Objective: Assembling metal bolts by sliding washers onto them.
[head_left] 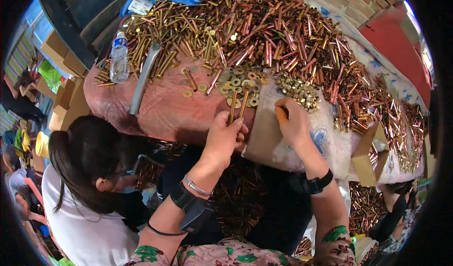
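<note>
Pink-clothed table (160, 110) heaped with brass tubes (264, 30); left hand (224, 138) pinches two rods (237, 106) at frame centre, right hand (292, 122), fingers curled, touches washers (297, 90); advisable to grip nearer the rod tips for control.

Camera position: worn on the person's head, left one of a side-by-side pair.
Facing: steeply down and forward over a cloth-covered table (165, 110).
Nearness: close; the left hand (225, 136) and right hand (293, 122) sit mid-picture, forearms rising from the lower edge.
Lens: wide fisheye, dark round rim, straight edges bowed.
Reach: the heap of brass tubes (283, 34) fills the top; a seated person (87, 171) shows lower left.
Shared ground: one view only.
</note>
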